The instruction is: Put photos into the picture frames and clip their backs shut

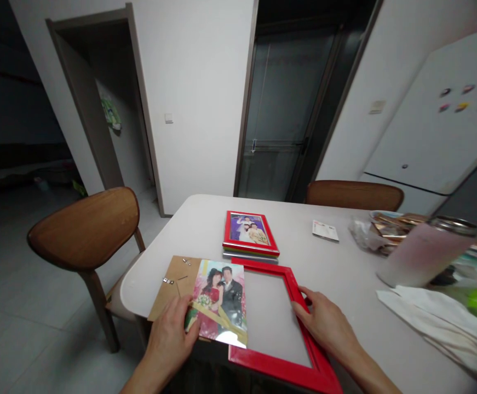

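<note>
Left hand (170,324) pinches couple portrait (230,298) at 8 o'clock, right hand (326,317) grips red picture frame (273,366) at 3; touch print edges only

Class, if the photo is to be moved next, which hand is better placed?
Probably the left hand: it is at the left edge of the photo, while the right hand holds the red frame.
</note>
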`<control>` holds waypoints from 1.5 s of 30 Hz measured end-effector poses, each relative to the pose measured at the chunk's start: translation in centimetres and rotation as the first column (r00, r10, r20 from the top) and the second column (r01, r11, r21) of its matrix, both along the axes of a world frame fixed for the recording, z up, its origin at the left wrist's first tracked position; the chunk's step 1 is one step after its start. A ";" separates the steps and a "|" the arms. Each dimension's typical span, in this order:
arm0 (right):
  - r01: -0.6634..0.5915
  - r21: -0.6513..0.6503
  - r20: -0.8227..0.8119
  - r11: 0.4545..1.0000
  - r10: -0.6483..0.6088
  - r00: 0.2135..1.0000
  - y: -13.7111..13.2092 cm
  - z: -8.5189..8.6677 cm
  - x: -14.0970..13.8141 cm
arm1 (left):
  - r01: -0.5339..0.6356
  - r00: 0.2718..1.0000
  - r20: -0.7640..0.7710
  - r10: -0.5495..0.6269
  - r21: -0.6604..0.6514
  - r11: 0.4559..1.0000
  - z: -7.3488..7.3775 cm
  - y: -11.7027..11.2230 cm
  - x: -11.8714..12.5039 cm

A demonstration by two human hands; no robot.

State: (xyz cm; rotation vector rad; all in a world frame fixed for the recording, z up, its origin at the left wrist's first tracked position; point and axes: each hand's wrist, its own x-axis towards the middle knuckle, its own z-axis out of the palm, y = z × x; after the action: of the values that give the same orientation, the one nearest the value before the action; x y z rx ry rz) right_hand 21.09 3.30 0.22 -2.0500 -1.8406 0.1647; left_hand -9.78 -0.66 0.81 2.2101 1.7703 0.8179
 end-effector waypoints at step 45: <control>-0.133 -0.135 -0.854 0.982 -0.047 0.518 0.5 1.5 -3.5 | 0.387 0.905 0.209 -0.370 -0.048 0.921 -1.0 -0.8 7.7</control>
State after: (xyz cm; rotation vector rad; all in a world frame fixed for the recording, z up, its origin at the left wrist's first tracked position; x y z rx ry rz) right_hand 17.57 3.83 1.72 -1.5169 -1.2222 1.1879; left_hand -2.05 -1.50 -0.15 2.2228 1.2062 0.8140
